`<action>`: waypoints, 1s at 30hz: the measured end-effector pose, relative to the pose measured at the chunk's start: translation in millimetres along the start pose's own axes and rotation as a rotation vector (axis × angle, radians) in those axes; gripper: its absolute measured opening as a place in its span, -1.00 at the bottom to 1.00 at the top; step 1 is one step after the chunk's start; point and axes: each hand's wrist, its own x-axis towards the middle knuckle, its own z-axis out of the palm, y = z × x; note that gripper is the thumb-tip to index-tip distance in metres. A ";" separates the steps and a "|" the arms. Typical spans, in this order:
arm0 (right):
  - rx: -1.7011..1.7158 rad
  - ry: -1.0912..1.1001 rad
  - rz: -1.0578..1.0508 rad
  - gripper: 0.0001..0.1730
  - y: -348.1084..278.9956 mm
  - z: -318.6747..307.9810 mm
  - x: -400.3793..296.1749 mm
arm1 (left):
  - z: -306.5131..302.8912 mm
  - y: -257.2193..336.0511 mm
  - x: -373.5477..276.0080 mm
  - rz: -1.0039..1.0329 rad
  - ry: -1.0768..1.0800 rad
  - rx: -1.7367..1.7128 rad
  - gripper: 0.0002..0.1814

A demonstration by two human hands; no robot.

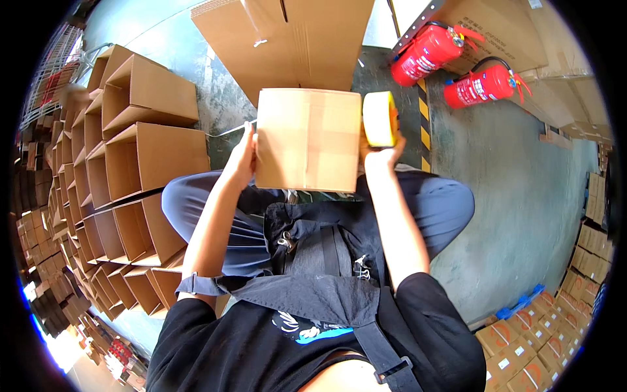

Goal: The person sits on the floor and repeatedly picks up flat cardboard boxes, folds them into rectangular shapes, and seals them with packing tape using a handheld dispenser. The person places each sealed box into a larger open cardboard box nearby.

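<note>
A small closed cardboard box (284,142) is held up in front of my lap, with a strip of tape running down the middle of the face towards me. My left hand (243,156) presses flat against its left side, the thumb along the edge. On the other side, my right hand (387,153) grips a roll of packing tape (378,119) with a yellow rim, close against the box's right side. The fingers of that hand are partly hidden behind the roll and the box, so whether they also bear on the box is unclear.
Stacked open cardboard boxes (166,154) rise at my left. A large carton (289,49) stands ahead. Two red fire extinguishers (423,55) are at the front right, near a black-and-yellow floor stripe (424,127). Sealed cartons (519,353) sit at the lower right beside a blue pallet (520,302).
</note>
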 end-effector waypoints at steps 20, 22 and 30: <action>-0.305 -0.805 0.506 -0.27 3.4 -57.3 23.5 | 38.7 19.5 -1.6 0.399 -0.236 -0.153 -0.29; -0.298 -0.742 0.415 -0.28 -13.5 -37.4 -5.4 | 43.9 23.1 -54.4 0.644 -0.044 0.101 -0.28; 0.089 -1.266 0.461 -0.29 -23.1 73.1 -108.3 | -16.7 80.1 -195.6 1.352 -0.343 -0.090 -0.16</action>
